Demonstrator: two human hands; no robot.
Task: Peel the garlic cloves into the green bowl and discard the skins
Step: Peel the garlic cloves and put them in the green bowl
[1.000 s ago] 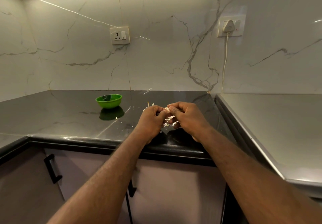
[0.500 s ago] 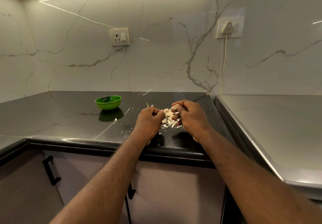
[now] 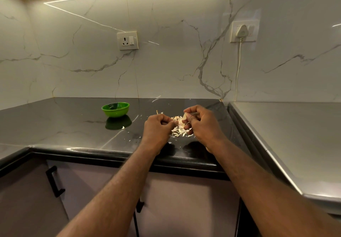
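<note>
Right of the one green bowl (image 3: 115,109) I see the right hand (image 3: 204,126) pinching one garlic clove (image 3: 185,116) over one skin pile (image 3: 180,131), left hand (image 3: 156,129) curled, hold unclear.

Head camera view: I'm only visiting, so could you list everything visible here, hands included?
Glossy black stone counter: one, black, across the middle.
Round green plastic bowl: one, green, on the counter's left part.
Papery garlic skins: one loose pile plus stray flakes, pale, on the counter right of the bowl.
Garlic clove: one, pale, held above the skins.
Empty white wall socket: one, white, wall above the bowl.
White wall socket with plug and cord: one, white, wall at right.
Grey worktop: one, grey, far right.
Black cabinet handle: one plainly seen, black, lower left.
Left hand: one, fingers curled beside the skins; what it pinches is unclear.
Right hand: one, pinches the clove.
</note>
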